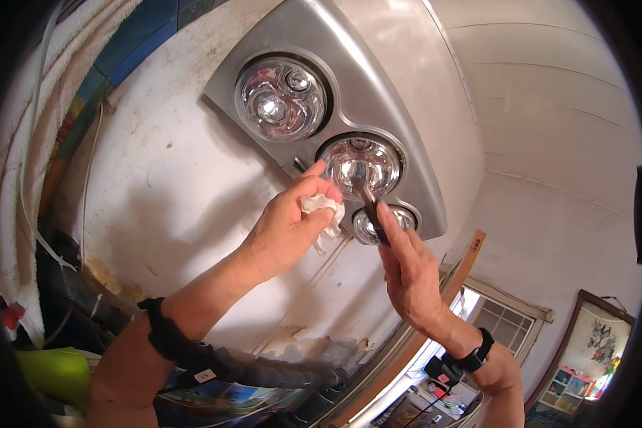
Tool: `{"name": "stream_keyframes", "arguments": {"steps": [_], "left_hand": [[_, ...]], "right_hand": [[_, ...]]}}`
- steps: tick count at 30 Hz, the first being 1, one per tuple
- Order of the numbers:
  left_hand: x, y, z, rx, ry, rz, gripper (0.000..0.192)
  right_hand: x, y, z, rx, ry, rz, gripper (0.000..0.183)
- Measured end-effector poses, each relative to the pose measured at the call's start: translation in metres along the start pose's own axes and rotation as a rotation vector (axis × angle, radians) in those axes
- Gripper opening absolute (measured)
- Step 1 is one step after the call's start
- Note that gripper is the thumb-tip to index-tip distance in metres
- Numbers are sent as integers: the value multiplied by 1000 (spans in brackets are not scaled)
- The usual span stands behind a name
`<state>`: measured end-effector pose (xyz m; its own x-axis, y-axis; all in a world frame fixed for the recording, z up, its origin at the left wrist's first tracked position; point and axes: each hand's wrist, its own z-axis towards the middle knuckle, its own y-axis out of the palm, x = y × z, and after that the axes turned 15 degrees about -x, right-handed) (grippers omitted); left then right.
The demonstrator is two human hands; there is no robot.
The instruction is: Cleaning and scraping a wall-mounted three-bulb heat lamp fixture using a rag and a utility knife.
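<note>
A silver-grey heat lamp unit (374, 91) is mounted on a stained white wall, with three round reflector bulbs in its face. My left hand (281, 232) pinches a crumpled white tissue or cloth (326, 214), its fingertips close to the rim of the middle bulb (348, 155). In my right hand (414, 278) is a black-handled tool (373, 214), blurred, its tip in front of that bulb; whether it touches the glass I cannot tell. The largest bulb (281, 101) lies up and left. Partly behind the tool is the smallest bulb (404, 218).
Pale towels (13, 160) and a white cable (29, 198) hang at the left. Below my arms runs a black pipe (294, 377). An orange-brown wooden frame edge (463, 267) rises at the right, near a window (505, 321) and a framed mirror (583, 342).
</note>
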<state>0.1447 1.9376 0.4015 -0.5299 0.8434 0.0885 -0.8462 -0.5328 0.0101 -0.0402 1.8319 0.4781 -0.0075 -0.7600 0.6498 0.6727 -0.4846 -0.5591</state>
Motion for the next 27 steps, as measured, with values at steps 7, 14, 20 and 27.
{"name": "stream_keyframes", "arguments": {"steps": [7,14,20,27], "left_hand": [[-5,1,1,53,-8,-24,21],[4,4,5,80,-92,-128,21],[-6,7,2,114,-36,31,21],[1,4,1,44,-80,26,22]], "right_hand": [[10,4,-13,47,-29,143,66],[1,-14,26,19,-28,1,64],[1,-11,34,13,3,-183,62],[6,-14,39,33,-21,-343,71]]}}
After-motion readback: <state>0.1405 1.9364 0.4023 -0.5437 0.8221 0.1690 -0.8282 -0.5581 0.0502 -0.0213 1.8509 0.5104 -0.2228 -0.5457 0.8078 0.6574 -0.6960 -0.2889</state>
